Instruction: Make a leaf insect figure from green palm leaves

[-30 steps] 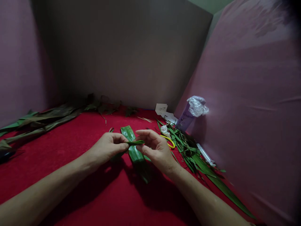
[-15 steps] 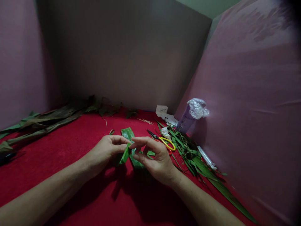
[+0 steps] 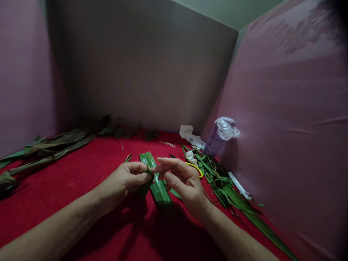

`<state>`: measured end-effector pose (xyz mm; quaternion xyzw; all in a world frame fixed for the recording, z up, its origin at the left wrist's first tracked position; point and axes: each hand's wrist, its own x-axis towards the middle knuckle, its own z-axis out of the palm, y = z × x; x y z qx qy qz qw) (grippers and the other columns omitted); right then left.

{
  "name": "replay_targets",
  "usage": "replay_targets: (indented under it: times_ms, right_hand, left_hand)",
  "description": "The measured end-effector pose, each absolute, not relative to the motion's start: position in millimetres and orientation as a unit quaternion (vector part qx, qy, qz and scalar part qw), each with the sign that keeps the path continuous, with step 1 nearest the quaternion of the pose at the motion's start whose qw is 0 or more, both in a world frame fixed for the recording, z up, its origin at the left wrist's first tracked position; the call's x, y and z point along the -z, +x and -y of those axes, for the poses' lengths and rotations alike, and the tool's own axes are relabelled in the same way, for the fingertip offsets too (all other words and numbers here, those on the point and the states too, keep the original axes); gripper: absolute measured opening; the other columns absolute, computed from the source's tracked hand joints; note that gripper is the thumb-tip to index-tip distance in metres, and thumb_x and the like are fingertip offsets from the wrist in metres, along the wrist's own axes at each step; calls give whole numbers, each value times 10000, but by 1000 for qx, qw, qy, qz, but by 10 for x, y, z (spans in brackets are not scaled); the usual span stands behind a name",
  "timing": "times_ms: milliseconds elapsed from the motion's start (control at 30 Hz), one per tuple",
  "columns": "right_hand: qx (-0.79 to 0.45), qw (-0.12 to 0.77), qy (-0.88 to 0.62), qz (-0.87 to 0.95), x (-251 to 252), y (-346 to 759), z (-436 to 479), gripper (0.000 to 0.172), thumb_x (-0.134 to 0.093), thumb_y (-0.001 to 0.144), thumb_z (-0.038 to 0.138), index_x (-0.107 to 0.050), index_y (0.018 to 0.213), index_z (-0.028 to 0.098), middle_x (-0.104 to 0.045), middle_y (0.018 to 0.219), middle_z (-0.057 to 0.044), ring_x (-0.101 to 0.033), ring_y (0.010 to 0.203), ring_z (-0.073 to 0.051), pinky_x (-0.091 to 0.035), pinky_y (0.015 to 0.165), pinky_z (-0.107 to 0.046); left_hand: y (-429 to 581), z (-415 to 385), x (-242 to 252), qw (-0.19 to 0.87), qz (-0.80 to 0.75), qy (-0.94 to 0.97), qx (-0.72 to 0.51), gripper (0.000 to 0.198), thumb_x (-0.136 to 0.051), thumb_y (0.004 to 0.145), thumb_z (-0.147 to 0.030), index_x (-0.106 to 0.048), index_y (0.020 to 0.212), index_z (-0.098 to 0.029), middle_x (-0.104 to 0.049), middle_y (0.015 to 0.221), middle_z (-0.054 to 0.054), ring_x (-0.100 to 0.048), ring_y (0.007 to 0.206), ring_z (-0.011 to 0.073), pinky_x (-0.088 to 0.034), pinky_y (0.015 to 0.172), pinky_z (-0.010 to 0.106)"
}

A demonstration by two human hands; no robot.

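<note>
My left hand (image 3: 132,177) is closed in a pinch on a folded strip of green leaf (image 3: 145,186), whose end sticks up between thumb and forefinger. My right hand (image 3: 185,183) is beside it with fingers stretched and thumb apart; its fingertips are at the strip's end, and I cannot tell whether they touch it. Beneath and between the hands, a broad shiny piece of green leaf (image 3: 160,192) lies on the red cloth. Scissors with a yellow handle (image 3: 200,170) lie behind my right hand, mostly hidden by it. A small leaf loop (image 3: 128,158) is just beyond my left hand.
Cut leaf strips (image 3: 217,181) are heaped at the right, with a clear plastic tube (image 3: 239,185) beside them. A purple box (image 3: 214,141) topped with crumpled plastic stands behind. Thin sticks (image 3: 168,144) and white papers (image 3: 194,140) lie at the back. Long dull leaves (image 3: 54,146) stretch along the left.
The leaf strip in my left hand has turned, so its end now points up at the fingertips. My right thumb has drawn back from it, and the right hand covers more of the scissors.
</note>
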<state>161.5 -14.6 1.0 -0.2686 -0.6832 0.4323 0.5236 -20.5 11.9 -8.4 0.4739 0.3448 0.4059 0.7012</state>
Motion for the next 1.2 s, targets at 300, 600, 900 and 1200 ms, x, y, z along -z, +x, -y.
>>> replay_targets:
  times_ms: [300,600,900,1200]
  right_hand:
    - [-426,542,-360,628,62,1547,49,140,-603,765,274,-637,878,198,-629,777,-19,-544,613,-110,-421,479,-204]
    - [-267,495,-404,721,162,1517,60,101,-537,820,208,-632,852,191,-599,707,-11,-515,611,-124,-415,560,-245]
    - [-99,427,-357,825,225,1518,98,279,-431,878,180,-608,1090,143,-606,817,-89,-556,730,-177,-436,661,-293]
    - [-61,417,-355,834,253,1521,78,294,-420,884,170,-586,1124,136,-594,800,-75,-541,710,-158,-432,646,-270]
  left_hand:
    - [-204,-83,30,713,-344,458,-404,118,-736,665,-253,-668,691,-160,-627,615,2,-530,524,101,-400,512,210]
    - [-191,-86,26,710,-358,435,-423,93,-723,676,-243,-689,676,-156,-673,626,17,-568,545,109,-431,541,213]
    - [-181,-120,71,702,-370,402,-457,122,-750,644,-247,-719,694,-140,-706,648,39,-619,631,150,-488,672,261]
    - [-171,-166,121,688,-386,382,-481,186,-798,571,-224,-718,692,-108,-684,636,38,-584,574,109,-470,588,205]
